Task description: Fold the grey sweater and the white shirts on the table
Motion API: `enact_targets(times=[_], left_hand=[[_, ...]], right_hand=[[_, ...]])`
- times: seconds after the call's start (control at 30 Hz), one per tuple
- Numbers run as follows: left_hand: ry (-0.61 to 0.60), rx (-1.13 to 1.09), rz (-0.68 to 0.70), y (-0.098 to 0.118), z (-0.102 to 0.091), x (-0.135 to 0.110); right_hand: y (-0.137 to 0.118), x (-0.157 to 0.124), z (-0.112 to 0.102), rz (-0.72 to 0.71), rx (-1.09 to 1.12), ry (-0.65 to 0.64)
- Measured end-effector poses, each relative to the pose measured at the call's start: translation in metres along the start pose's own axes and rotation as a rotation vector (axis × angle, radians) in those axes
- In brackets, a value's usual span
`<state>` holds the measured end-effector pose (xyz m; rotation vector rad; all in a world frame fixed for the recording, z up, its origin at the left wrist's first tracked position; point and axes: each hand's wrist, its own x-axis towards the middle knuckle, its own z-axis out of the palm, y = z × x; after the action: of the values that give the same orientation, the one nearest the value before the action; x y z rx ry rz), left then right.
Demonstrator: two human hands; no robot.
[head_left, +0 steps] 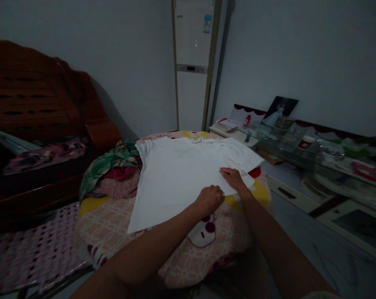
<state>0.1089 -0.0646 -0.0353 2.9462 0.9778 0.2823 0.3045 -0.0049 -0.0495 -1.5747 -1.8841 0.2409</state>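
A white T-shirt (175, 174) lies spread over a round table draped in a pink patterned cloth (119, 224). Its right side is creased and partly folded over. At the shirt's near edge my left hand (209, 200) has its fingers curled down onto the fabric, closed on it as far as I can see. Just beyond and to the right, my right hand (233, 178) rests on the shirt with its fingers stretched out toward the left. To the left of the shirt, a heap of green and red clothes (113, 170) sits on the same table.
A wooden bench (32, 91) with fabric on it stands at the left, above a pink woven seat (35, 249). A tall white air conditioner (192, 95) fills the corner. Along the right wall, a glass-topped cabinet (287, 145) carries a paper cup (306, 142), a photo and clutter.
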Motion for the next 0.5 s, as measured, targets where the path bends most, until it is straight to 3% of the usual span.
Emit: enact_targets(times=[0.2,0.33,0.5], left_hand=[[0.043,0.002,0.075,-0.003,0.002,-0.001],[0.046,-0.037,0.12,-0.006,0.004,-0.003],[0.051,-0.166,0.27,-0.006,0.01,-0.011]], right_hand=[[0.015,0.0,0.012,-0.081,-0.13,0.108],[0.022,-0.002,0.021,-0.137,-0.267,0.072],[0.025,-0.008,0.029,-0.269,-0.334,0.079]])
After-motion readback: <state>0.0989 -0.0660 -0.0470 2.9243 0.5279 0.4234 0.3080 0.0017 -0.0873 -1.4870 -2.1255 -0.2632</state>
